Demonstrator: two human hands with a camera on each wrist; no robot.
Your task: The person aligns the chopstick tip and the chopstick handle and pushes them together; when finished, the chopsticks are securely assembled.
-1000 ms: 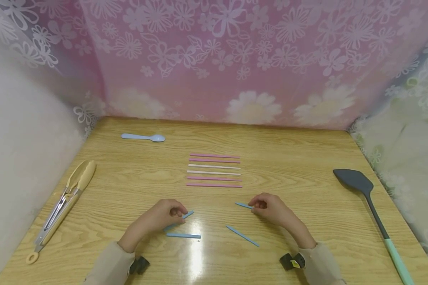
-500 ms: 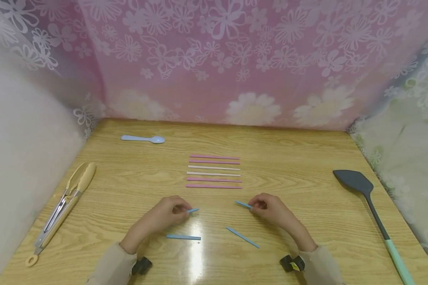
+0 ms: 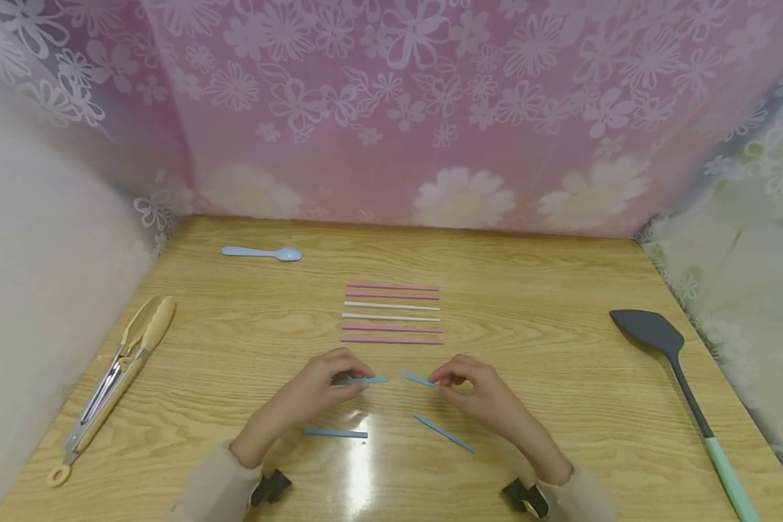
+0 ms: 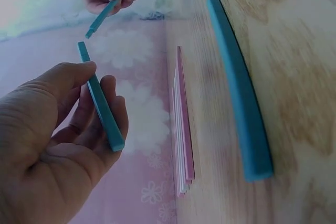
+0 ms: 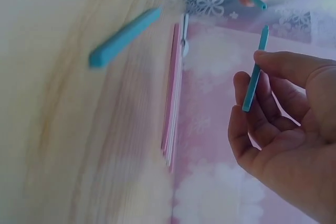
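Observation:
My left hand (image 3: 313, 384) pinches a blue chopstick piece (image 4: 103, 106) between thumb and fingers, its narrower stepped end pointing toward the other hand. Facing it, my right hand (image 3: 479, 391) pinches a second blue chopstick piece (image 5: 254, 85). In the head view the near ends of both pieces point at each other across a small gap, low over the table. Closer to the body, a thicker blue piece (image 3: 336, 433) lies below the left hand, and a slender tapered blue piece (image 3: 444, 433) lies slanted below the right.
Beyond the hands, several pink chopsticks (image 3: 391, 341) and two white chopsticks (image 3: 391, 317) lie in parallel on the wooden table (image 3: 528, 290). A light blue spoon (image 3: 261, 252) is at the back left, tongs (image 3: 117, 377) at the left edge, and a dark spatula (image 3: 649, 333) at the right.
Both hands have moved inward with their blue pieces, bringing the ends close together. The left piece has turned from slanted to nearly level across the view. The pieces on the table stay put.

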